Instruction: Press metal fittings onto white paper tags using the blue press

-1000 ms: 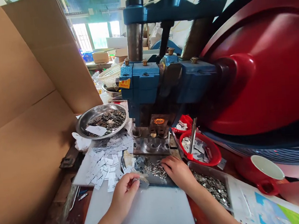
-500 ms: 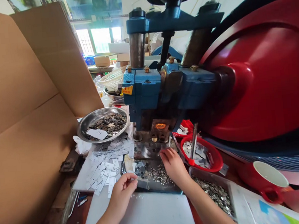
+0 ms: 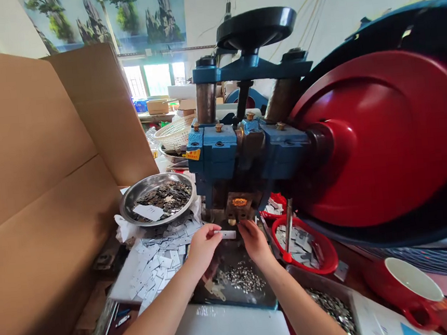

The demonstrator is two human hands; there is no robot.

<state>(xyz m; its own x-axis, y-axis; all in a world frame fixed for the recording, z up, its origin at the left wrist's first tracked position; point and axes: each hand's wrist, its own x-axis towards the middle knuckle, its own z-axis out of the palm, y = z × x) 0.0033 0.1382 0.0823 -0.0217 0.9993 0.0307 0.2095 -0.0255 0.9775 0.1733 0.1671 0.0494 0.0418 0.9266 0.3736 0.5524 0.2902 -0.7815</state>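
Observation:
A flat pale metal strip with small holes (image 3: 228, 235) is pinched between the thumb and fingers of my left hand (image 3: 202, 248), in front of the blue press (image 3: 222, 149). My right hand (image 3: 255, 242) has its fingers pressed together just under the press head (image 3: 243, 203), by the die; whatever they hold is hidden. Below the hands, a pile of small shiny metal pieces (image 3: 244, 278) lies on a dark plate (image 3: 235, 303). Many pale strips (image 3: 153, 262) are scattered to the left of my left hand.
A steel bowl (image 3: 124, 210) of dark metal parts stands at left beside a cardboard box (image 3: 42, 152). On the right are a red basket (image 3: 331, 263) of strips, a bin of small parts (image 3: 329, 304), a red mug (image 3: 408, 289) and the large red wheel (image 3: 393, 137).
My left hand has moved up and forward to the die, now with a strip in it. My right hand stays by the press with fingers closer under its head. The camera view has tilted upward.

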